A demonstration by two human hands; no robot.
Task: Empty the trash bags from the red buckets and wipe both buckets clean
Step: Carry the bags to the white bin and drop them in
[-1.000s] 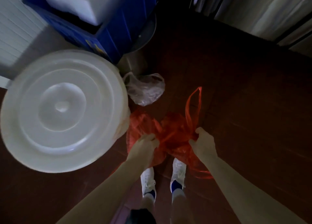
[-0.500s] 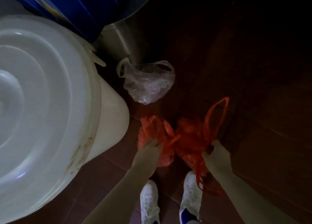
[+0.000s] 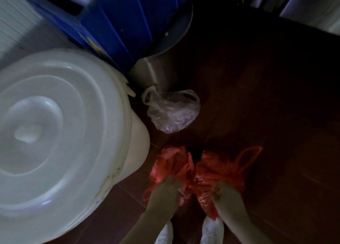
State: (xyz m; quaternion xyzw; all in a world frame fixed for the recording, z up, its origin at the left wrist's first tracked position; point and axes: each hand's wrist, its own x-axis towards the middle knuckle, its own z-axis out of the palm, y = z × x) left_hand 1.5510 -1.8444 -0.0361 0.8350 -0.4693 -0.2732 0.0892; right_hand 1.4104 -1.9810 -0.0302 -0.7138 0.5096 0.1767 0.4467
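1. White shoes [image 3: 211, 231] stand on the dark floor [image 3: 276, 115] at the bottom edge of the view
2. Left hand [image 3: 165, 190]: fingers curled, gripping the left bunch of the red trash bag [image 3: 213, 168]
3. Right hand [image 3: 225, 193]: fingers curled, gripping the right bunch; the plastic bulges beyond the fingertips
4. The bag hangs low, just beyond the shoes; floor contact cannot be determined
5. Clear plastic bag [image 3: 171, 111] lies farther out, apart from the red bag
6. White lidded bucket [image 3: 55, 133] stands left; metal bin [image 3: 152, 72] and blue crate [image 3: 119, 19] are beyond
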